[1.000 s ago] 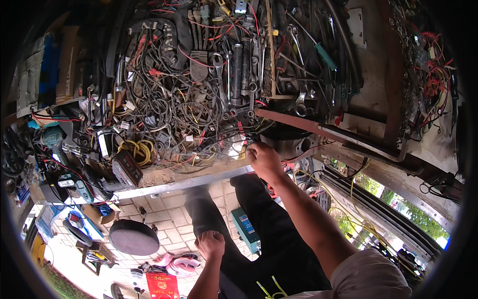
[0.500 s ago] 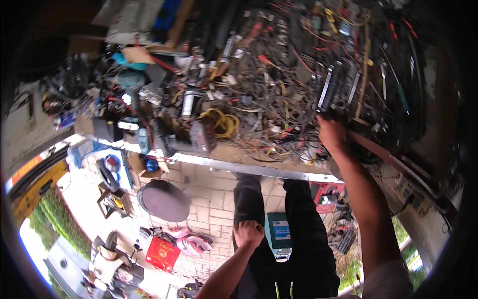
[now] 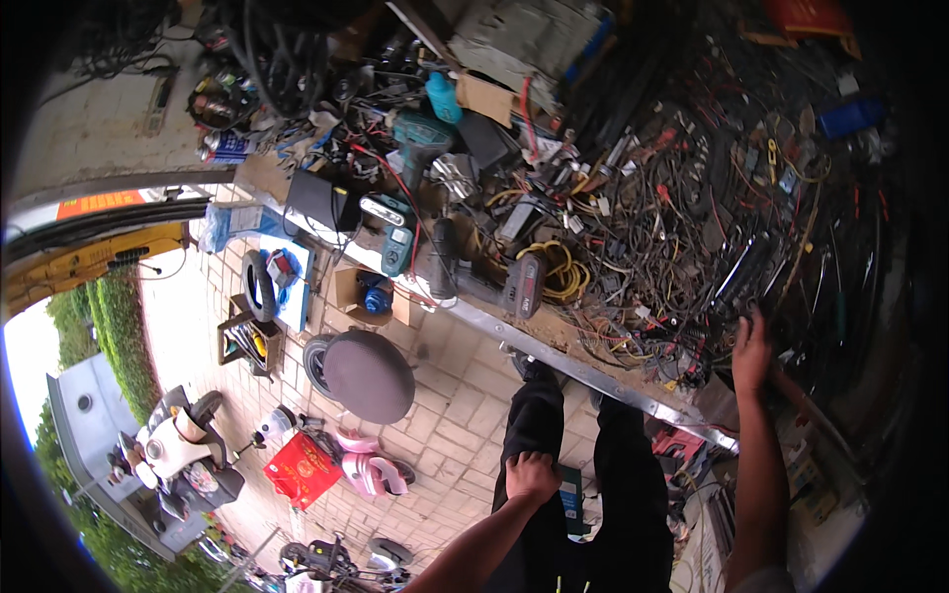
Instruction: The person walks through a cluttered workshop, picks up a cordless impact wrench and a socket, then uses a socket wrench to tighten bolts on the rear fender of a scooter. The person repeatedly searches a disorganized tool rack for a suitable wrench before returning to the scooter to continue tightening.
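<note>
My left hand (image 3: 530, 477) rests on my trouser leg (image 3: 537, 415) near the knee, its fingers draped over the cloth and holding nothing visible. My right hand (image 3: 750, 351) reaches onto the cluttered bench, fingers extended and slightly bent at the lower end of some long dark cylindrical tools (image 3: 741, 272); whether it touches them is unclear. Around it lie tangled wires (image 3: 682, 296), wrenches and small parts. A rusty metal bar (image 3: 806, 400) runs beside my right wrist.
Along the bench's metal edge (image 3: 593, 381) lie a battery pack (image 3: 524, 287), yellow cable coil (image 3: 563, 272) and teal drill (image 3: 415, 143). Below are a round stool (image 3: 368, 378), blue-filled cardboard box (image 3: 358, 296), parked scooter (image 3: 183, 450), red bag (image 3: 301, 465) and pink items (image 3: 368, 469).
My view has swung left, showing more bench and the scooter. My right hand has stayed among the tools, its fingers now more extended; my left hand stays on my leg.
</note>
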Demonstrator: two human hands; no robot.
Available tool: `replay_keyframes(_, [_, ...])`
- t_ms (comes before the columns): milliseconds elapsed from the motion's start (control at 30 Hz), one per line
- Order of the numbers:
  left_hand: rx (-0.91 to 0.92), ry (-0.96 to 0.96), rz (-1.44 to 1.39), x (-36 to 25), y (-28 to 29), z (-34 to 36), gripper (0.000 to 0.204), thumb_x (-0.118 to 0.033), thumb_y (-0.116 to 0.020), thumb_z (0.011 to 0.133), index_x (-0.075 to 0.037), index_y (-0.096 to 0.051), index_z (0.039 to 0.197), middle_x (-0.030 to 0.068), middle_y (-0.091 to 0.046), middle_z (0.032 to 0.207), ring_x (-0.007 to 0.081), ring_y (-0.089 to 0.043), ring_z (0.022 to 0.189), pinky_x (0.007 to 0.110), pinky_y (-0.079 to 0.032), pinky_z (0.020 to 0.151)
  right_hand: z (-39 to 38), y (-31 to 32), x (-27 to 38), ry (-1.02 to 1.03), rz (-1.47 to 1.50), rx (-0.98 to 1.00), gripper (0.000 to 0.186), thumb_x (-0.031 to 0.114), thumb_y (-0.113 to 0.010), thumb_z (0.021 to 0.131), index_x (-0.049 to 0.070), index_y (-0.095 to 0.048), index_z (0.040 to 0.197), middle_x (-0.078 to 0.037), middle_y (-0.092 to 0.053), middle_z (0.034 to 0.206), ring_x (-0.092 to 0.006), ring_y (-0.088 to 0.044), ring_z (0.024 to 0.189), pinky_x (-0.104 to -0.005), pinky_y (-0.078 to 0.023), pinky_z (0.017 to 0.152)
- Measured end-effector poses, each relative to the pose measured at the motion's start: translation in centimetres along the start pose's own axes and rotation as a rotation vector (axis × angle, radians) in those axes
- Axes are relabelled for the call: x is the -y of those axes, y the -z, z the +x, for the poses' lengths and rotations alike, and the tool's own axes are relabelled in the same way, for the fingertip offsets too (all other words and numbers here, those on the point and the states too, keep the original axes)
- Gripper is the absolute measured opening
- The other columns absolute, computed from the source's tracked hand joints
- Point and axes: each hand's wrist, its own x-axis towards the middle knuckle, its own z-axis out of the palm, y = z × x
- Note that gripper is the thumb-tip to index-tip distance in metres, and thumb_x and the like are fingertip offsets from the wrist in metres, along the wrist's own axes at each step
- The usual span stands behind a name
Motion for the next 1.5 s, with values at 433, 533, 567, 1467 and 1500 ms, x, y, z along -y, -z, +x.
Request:
replay_keyframes(433, [-0.091,0.09,-0.121,0.0,-1.8,-2.8,0.03,-0.029,-0.047,0.086,-0.013,-0.069,0.098,0.0069,-0.067,0.106,0.0238,-0.056,0.111,0.046,-0.034,0.099,9.4,2.4,5.8,0.078,-0.223,0.062,0.045,0.022,-0.062,0.089,0.001,-0.051,0.127,-0.026,-0.047,0.133,-0.0427,-0.045,0.123,-0.0466,-0.037,0.104])
replay_keyframes(533, [-0.058,0.075,-0.052,2.4,-2.2,-4.3,0.031,-0.028,-0.044,0.088,-0.014,-0.068,0.102,0.0067,-0.066,0.111,0.024,-0.055,0.113,0.049,-0.031,0.102,0.6,1.6,10.0,0.185,-0.114,0.33,0.038,0.018,-0.068,0.081,-0.001,-0.055,0.111,-0.024,-0.05,0.123,-0.0415,-0.047,0.117,-0.0482,-0.038,0.101])
replay_keyframes(567, [-0.013,0.075,-0.059,3.9,-2.0,-4.7,0.032,-0.029,-0.044,0.089,-0.014,-0.067,0.106,0.0061,-0.064,0.116,0.0236,-0.053,0.117,0.051,-0.029,0.104,-2.5,1.4,11.2,0.177,-0.018,0.42,0.034,0.017,-0.069,0.078,0.0,-0.057,0.106,-0.022,-0.051,0.118,-0.0412,-0.049,0.113,-0.0487,-0.04,0.098])
replay_keyframes(1467, [-0.153,0.506,-1.059,21.0,9.0,-10.0,0.061,-0.048,-0.052,0.089,-0.019,-0.042,0.141,0.0138,-0.028,0.154,0.0395,-0.032,0.136,0.055,-0.029,0.109,-8.4,-12.8,49.2,0.542,-0.252,1.164,0.055,0.042,-0.043,0.099,-0.007,-0.063,0.086,-0.019,-0.063,0.071,-0.0284,-0.065,0.072,-0.0387,-0.048,0.069])
replay_keyframes(1500, [-0.143,0.539,-1.04,21.8,9.2,-10.0,0.06,-0.047,-0.054,0.088,-0.018,-0.044,0.139,0.0147,-0.029,0.153,0.0397,-0.032,0.135,0.053,-0.029,0.109,-8.3,-13.5,50.7,0.538,-0.244,1.182,0.054,0.042,-0.044,0.099,-0.007,-0.065,0.088,-0.016,-0.066,0.075,-0.0253,-0.065,0.075,-0.0364,-0.048,0.071])
